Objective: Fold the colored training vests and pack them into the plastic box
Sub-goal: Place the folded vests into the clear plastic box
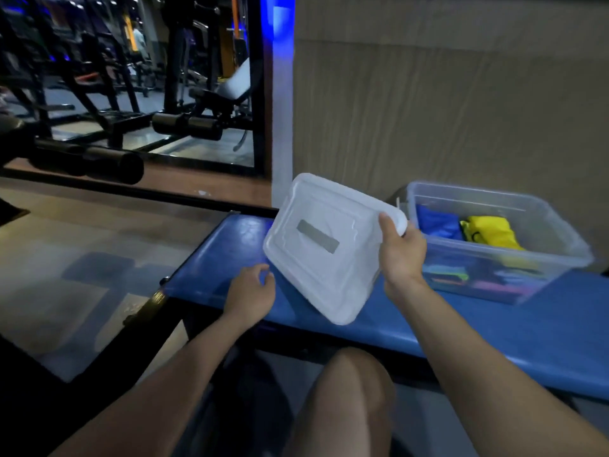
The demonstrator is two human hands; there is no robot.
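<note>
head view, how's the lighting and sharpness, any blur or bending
Head view: dim overall, blue glow along the mirror edge; the white lid in the right hand is brightest; wide-angle bending curves the blue bench; slight softness on the left hand.

A single wide-angle camera sat on the person's head and looked forward and steeply down. Both forearms entered from the bottom edge and reached away from the lens, so the left hand (252, 288) and right hand (400, 255) lay close, near mid-frame. The person's bare knee (352, 384) filled the lower centre, very near the camera. The blue tabletop (494, 328) ran slantwise across the middle, with the plastic box (501, 245) to the right of centre. The view faced a brown wall (445, 110), which took the upper right; gym machines (131, 94) stood farther off at the upper left. Straight lines bent toward the frame's edges.
</note>
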